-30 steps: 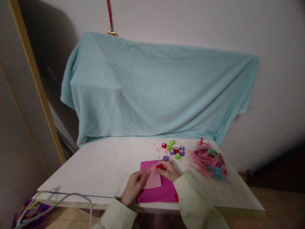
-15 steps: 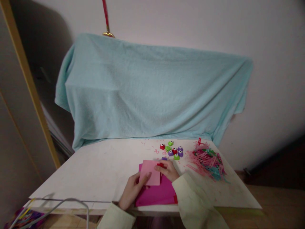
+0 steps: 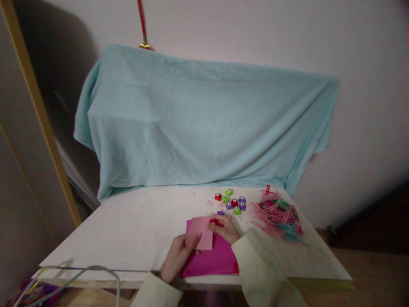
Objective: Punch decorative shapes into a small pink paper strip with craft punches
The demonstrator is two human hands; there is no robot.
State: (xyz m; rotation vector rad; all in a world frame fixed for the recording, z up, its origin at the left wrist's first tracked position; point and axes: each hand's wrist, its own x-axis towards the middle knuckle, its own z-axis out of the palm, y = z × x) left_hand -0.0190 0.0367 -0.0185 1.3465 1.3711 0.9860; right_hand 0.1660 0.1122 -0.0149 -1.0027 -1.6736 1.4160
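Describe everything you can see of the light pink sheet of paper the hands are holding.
The light pink sheet is a small, roughly rectangular piece of thin paper or card, plain and matte. It is tilted slightly, over a larger magenta sheet on the white table. The left hand touches its lower left part; the right hand meets its upper right corner, gripping a small red punch there.

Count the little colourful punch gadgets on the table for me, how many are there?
9, as far as shows. Seven form a cluster behind the pink paper; one purple one sits beside the right hand, which pinches a red one. Others may be hidden.
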